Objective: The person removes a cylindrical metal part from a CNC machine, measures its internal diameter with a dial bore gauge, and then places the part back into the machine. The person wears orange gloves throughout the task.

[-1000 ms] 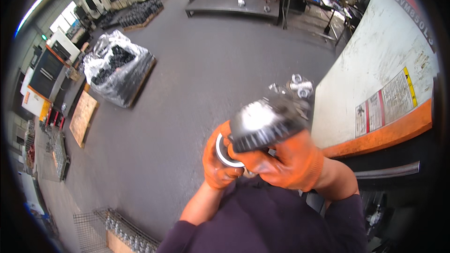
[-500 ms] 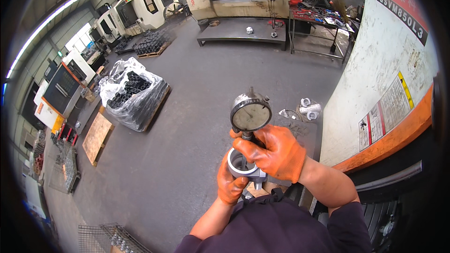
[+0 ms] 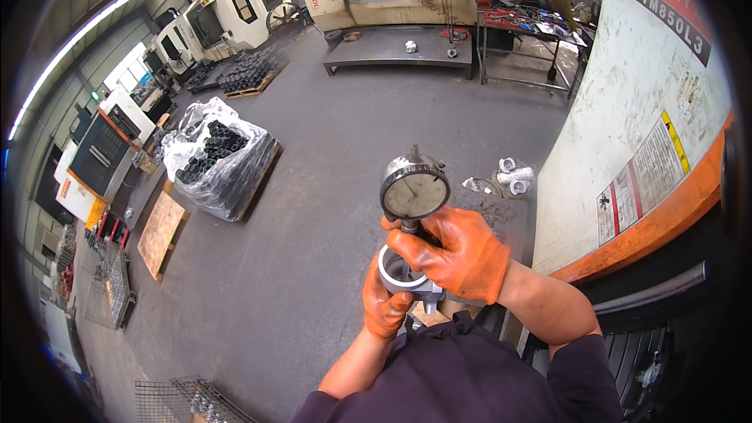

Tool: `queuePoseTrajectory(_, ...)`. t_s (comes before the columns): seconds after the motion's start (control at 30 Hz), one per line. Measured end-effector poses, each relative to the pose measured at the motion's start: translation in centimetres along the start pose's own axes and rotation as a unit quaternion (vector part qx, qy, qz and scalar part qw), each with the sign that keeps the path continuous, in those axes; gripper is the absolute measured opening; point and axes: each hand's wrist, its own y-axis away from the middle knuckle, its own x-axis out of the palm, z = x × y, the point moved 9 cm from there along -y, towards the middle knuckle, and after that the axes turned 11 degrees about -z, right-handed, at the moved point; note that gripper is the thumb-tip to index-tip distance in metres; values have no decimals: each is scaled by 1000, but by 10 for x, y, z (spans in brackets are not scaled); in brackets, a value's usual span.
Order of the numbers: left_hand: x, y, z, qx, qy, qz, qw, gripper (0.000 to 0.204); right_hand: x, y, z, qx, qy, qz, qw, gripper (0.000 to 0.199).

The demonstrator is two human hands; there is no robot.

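Gripping a dial gauge point(image 3: 415, 189), right hand point(image 3: 460, 254), gauge stem point(image 3: 409, 226) partly hidden.

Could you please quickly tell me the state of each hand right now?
Left hand: closed around the metal part.
Right hand: closed, holding the gauge by its stem, below the dial.

The person stands with both gloved hands close together before the chest. The left hand point(image 3: 382, 309) is cupped in a grip, its bare forearm point(image 3: 356, 368) rising steeply. The right hand point(image 3: 464, 254) sits slightly higher, fingers curled tight, the right forearm point(image 3: 546, 303) slanting inward from the side.
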Motion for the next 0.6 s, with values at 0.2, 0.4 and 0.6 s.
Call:
queuePoseTrajectory(0.2,-4,0,-1,1,4,2,1000,105,0,-1,1,8,-10,-4,1000,30)
queuePoseTrajectory(0.4,-2,-4,-1,-4,6,3,1000,107,1,-1,2,-24,10,-5,1000,28)
queuePoseTrajectory(0.6,0,-5,-4,-6,4,3,1000,108,1,-1,1,-13,-5,-7,1000,27)
